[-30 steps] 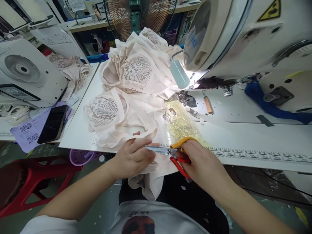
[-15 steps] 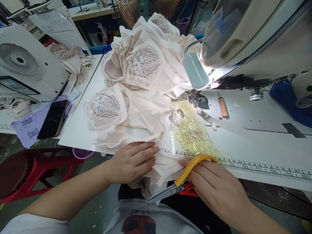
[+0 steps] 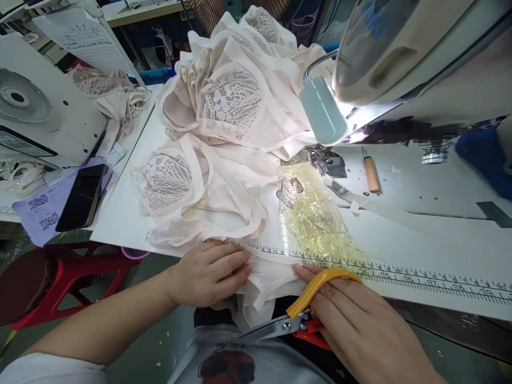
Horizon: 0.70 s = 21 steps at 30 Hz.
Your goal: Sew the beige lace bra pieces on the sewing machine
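Observation:
A cream lace bra [image 3: 168,178] lies at the front of the table, part of its fabric [image 3: 268,285] hanging over the edge. My left hand [image 3: 214,272] grips this fabric at the table edge, fingers together and thumb hidden. Scissors [image 3: 286,325] with one yellow and one red handle hang from my right hand [image 3: 352,314], blades pointing left over my lap. The same hand's fingertips also touch the right end of the cream edge stretched between my hands, along the printed ruler [image 3: 400,274].
Behind lies a heap of cream bras [image 3: 236,101]. A yellowish plastic bag [image 3: 312,208] sits near the sewing machine [image 3: 400,58] and its lamp [image 3: 323,112]. A wooden-handled tool [image 3: 371,173] lies right. On the left are a phone [image 3: 82,197] and a red stool [image 3: 76,282].
My view has shifted slightly. My left hand has moved a little left, and my right hand with the scissors a little lower. The cream edge still spans between them.

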Tool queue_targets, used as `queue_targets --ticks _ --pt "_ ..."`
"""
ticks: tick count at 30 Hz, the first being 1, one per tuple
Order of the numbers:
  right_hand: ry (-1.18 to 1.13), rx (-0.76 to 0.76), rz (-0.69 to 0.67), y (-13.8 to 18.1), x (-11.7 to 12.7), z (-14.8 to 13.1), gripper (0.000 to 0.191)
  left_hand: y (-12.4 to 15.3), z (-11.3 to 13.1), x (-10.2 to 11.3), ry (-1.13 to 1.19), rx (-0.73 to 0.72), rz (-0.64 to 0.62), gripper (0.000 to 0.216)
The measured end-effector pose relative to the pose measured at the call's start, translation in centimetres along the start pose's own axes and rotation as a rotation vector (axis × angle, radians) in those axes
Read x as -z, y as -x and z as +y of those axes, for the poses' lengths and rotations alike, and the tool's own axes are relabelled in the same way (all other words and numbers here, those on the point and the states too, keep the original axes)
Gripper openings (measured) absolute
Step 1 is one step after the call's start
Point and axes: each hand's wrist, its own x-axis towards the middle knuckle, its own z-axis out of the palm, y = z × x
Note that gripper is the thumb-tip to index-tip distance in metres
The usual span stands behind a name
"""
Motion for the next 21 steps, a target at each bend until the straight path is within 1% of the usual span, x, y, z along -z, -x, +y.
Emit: queue_targets --ticks 3,7,12,21 --pt "0.008 0.017 -0.005 -0.41 0.26 0.09 0.035 0.07 0.01 0.06 0.003 -0.005 -0.027 0.016" --pt "0.007 -0.009 0.012 -0.88 0.54 0.13 0.035 0.06 0.07 0.05 -0.026 0.018 -0.056 0.020" --pt "-0.020 -0.035 0.008 -0.96 0.55 0.26 0.033 0.18 0.05 -0.26 -0.072 0.027 -0.032 0.021" --pt "-0.053 -0.040 0.030 -1.05 0.66 0.56 0.033 0.17 0.15 -0.34 -0.069 0.027 -0.028 0.018"
